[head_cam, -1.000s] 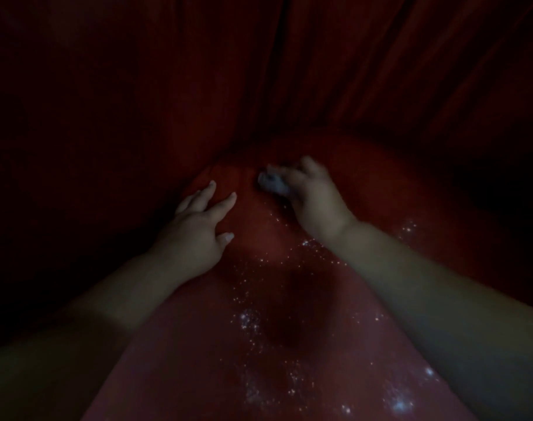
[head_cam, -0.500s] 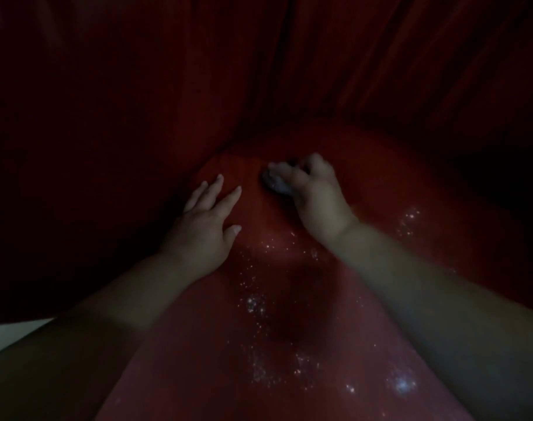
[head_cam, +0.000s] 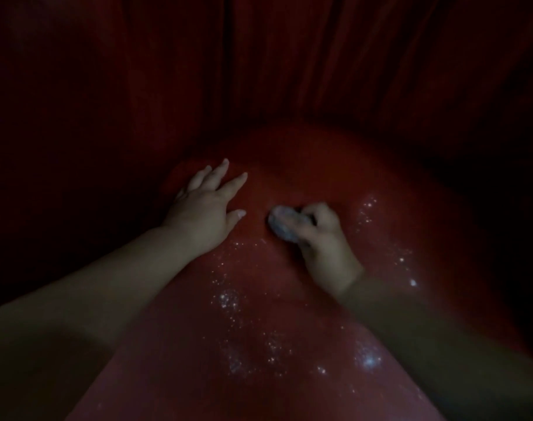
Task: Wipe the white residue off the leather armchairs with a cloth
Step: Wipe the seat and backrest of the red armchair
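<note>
I am mid-wipe on the red leather armchair (head_cam: 304, 165), working its rounded padded surface in very dim light. My right hand (head_cam: 326, 241) has its fingers curled tight around a small wadded cloth (head_cam: 285, 224), pressing it onto the leather just beside my left hand (head_cam: 204, 214), which rests flat with fingers straight and spread, bracing. White residue (head_cam: 229, 299) speckles the leather nearer to me, below both hands, with more flecks to the right of the cloth. I judge the far patch nearly done; the next move calls for dragging the cloth toward me through those specks, with firm pressure.
</note>
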{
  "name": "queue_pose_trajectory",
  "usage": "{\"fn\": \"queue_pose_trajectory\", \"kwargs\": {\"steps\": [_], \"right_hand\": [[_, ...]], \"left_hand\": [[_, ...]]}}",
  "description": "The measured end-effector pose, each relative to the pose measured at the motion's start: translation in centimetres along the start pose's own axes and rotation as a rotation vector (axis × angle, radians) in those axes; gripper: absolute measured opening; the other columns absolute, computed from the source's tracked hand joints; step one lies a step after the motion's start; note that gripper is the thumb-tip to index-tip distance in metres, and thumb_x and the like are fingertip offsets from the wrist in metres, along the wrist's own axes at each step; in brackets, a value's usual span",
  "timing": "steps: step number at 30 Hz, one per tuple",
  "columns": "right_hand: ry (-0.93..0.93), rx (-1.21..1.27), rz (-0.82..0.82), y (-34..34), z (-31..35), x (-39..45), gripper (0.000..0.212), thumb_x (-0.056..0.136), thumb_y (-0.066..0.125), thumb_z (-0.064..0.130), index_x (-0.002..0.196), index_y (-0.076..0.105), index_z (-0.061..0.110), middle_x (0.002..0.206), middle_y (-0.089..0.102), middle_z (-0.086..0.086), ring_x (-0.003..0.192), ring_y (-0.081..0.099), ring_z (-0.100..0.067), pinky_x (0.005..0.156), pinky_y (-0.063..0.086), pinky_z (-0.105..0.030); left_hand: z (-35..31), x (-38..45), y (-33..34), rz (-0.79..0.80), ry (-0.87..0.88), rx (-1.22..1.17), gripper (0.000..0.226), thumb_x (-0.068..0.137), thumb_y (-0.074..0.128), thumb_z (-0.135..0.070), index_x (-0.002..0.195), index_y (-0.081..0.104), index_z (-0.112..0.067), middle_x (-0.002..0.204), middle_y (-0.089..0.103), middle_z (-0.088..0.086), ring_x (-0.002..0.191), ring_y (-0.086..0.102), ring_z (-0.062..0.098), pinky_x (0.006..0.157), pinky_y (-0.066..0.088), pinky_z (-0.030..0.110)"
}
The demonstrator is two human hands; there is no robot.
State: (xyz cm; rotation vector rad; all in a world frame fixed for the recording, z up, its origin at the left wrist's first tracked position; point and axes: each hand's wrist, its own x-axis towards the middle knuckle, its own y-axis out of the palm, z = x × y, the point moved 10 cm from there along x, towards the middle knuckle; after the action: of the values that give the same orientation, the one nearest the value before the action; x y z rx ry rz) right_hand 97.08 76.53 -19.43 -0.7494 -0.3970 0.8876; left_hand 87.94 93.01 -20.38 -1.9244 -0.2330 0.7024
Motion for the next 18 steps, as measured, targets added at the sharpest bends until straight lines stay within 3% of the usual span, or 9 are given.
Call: {"fn": "queue_pose_trajectory", "kwargs": {"steps": [1,3,6,8,10,12,14,16,18], "right_hand": [[-0.071,0.035,0.058,0.6,0.9,-1.8,0.01,0.09,0.06,0.04,0.098,0.063,0.036,0.102,0.056,-0.003,0.098,0.056,-0.021,0.088,0.048,-0.032],[-0.146,-0.003,0.128,-0.2,1.4,-3.3,0.02,0.091,0.058,0.02,0.103,0.066,0.035,0.094,0.055,0.003,0.088,0.054,-0.014,0.076,0.045,-0.017],[-0.074,-0.175,-0.129,-6.7,-1.8,0.1,0.019,0.086,0.056,-0.005,0.093,0.063,0.011,0.095,0.061,-0.014,0.084,0.061,-0.026,0.063,0.044,-0.029],[0.111,-0.21,-0.259,-9.9,-6.2,3.4,0.036,0.087,0.052,-0.005,0.115,0.066,0.013,0.107,0.054,-0.018,0.096,0.055,-0.035,0.075,0.047,-0.039],[0.177,-0.266,-0.239,-11.3,-8.6,5.1,0.041,0.089,0.052,0.003,0.123,0.064,0.023,0.113,0.051,-0.01,0.106,0.05,-0.03,0.091,0.046,-0.038],[0.153,-0.2,-0.16,-9.5,-8.7,4.8,0.029,0.088,0.055,0.011,0.115,0.066,0.012,0.107,0.051,-0.003,0.105,0.055,-0.024,0.088,0.048,-0.031],[0.08,-0.251,-0.108,-7.4,-7.5,2.2,0.015,0.086,0.059,0.009,0.099,0.063,0.002,0.099,0.054,-0.008,0.098,0.058,-0.027,0.084,0.045,-0.029],[0.055,-0.118,-0.045,-5.4,-6.8,-1.9,0.014,0.088,0.059,0.013,0.101,0.064,0.012,0.101,0.057,-0.007,0.098,0.058,-0.026,0.084,0.045,-0.031],[0.001,-0.1,0.047,-4.6,-4.4,-4.2,0.033,0.086,0.057,0.008,0.111,0.066,0.028,0.099,0.055,0.001,0.092,0.055,-0.021,0.076,0.045,-0.029]], "left_hand": [[-0.7,0.0,0.3,0.01,0.015,0.009,0.067,0.092,0.049,-0.051,0.149,0.014,-0.045,0.161,-0.004,-0.01,0.147,-0.003,0.019,0.117,0.015,0.05],[-2.3,0.2,0.9,0.035,0.049,0.044,0.068,0.092,0.049,-0.052,0.149,0.012,-0.046,0.161,-0.006,-0.01,0.147,-0.005,0.021,0.117,0.012,0.049],[-4.7,1.8,1.1,0.044,0.092,0.07,0.068,0.092,0.049,-0.053,0.148,0.01,-0.049,0.161,-0.008,-0.012,0.147,-0.01,0.025,0.117,0.006,0.051],[-6.4,3.4,1.0,0.037,0.126,0.061,0.071,0.091,0.05,-0.054,0.148,0.009,-0.05,0.16,-0.009,-0.012,0.147,-0.011,0.025,0.117,0.005,0.051],[-7.9,4.8,1.4,0.041,0.155,0.045,0.076,0.088,0.054,-0.056,0.149,0.009,-0.048,0.161,-0.008,-0.011,0.147,-0.01,0.026,0.117,0.007,0.051],[-8.4,5.6,2.0,0.057,0.153,0.054,0.081,0.085,0.057,-0.057,0.15,0.009,-0.045,0.161,-0.008,-0.009,0.147,-0.009,0.027,0.118,0.006,0.05],[-8.4,5.8,2.4,0.056,0.143,0.077,0.083,0.085,0.058,-0.058,0.15,0.01,-0.044,0.161,-0.008,-0.008,0.147,-0.009,0.028,0.118,0.004,0.049],[-8.4,5.7,2.5,0.056,0.14,0.088,0.083,0.084,0.058,-0.058,0.15,0.01,-0.044,0.162,-0.008,-0.007,0.147,-0.009,0.029,0.118,0.003,0.049],[-8.4,5.7,2.3,0.073,0.13,0.1,0.084,0.083,0.058,-0.059,0.15,0.009,-0.044,0.161,-0.009,-0.006,0.147,-0.009,0.029,0.118,0.004,0.049]]}}
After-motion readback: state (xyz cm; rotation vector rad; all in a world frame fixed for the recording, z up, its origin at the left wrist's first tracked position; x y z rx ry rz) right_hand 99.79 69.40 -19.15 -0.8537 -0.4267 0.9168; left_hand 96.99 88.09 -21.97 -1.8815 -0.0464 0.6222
